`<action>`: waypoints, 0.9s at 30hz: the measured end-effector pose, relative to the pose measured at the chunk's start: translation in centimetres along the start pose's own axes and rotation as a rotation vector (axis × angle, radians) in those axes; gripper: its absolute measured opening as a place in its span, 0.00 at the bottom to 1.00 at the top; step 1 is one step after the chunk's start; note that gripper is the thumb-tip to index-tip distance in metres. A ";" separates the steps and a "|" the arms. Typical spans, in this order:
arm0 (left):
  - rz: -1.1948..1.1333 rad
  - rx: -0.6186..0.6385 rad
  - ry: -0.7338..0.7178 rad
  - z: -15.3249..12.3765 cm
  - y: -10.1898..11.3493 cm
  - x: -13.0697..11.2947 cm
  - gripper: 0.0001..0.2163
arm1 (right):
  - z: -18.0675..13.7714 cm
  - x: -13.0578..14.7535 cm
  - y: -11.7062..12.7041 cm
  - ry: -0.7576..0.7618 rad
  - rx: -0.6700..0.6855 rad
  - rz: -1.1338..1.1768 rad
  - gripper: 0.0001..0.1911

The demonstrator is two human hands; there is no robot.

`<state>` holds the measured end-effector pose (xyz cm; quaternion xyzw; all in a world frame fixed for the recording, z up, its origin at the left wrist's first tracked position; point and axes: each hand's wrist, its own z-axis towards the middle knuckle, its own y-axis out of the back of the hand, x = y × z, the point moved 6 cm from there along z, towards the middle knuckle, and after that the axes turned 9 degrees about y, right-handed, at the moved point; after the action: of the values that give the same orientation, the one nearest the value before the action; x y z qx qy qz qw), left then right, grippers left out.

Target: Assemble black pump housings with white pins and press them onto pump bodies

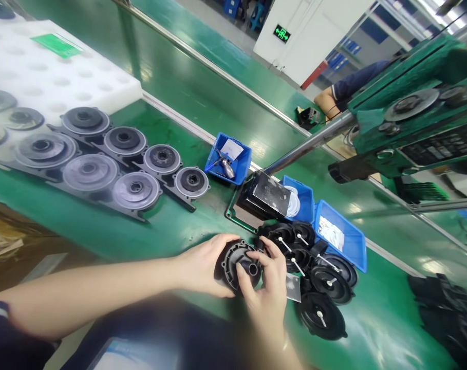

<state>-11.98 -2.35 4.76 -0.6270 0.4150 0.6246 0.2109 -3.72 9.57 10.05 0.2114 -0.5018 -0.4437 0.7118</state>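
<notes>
Both my hands grip one round black plastic pump housing (235, 259) above the front of the green bench. My left hand (204, 264) wraps its left side, thumb and fingers around the rim. From the right, my right hand (269, 277) closes on it, thumb and fingers about the short round spout that faces up. The underside of the housing is hidden. Just right of my right hand lie several black round housings (331, 285) with white pins standing in them. A small clear bag or plate (294, 287) lies beside my right wrist.
Rows of black parts with grey discs (136, 190) lie at left, by a white foam tray (113, 87). Blue bins (241, 177) stand behind a black block (267, 195). A green press (418, 113) overhangs the right side. Another person's arm (328, 103) is across the bench.
</notes>
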 end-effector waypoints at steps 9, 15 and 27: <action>-0.002 0.009 -0.015 0.0 0.0 0.1 0.46 | 0.2 0.1 0.0 0.029 0.020 -0.007 0.11; 0.016 -0.014 -0.037 0.0 -0.1 0.1 0.45 | 0.3 -0.1 0.0 0.044 0.018 0.001 0.11; 0.099 0.039 -0.221 -0.5 -0.4 -0.2 0.37 | 0.3 -0.3 0.3 0.015 0.069 0.019 0.20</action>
<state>-11.32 -2.46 4.89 -0.5288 0.4317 0.6915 0.2364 -3.92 10.01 10.27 0.2343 -0.5133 -0.4178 0.7121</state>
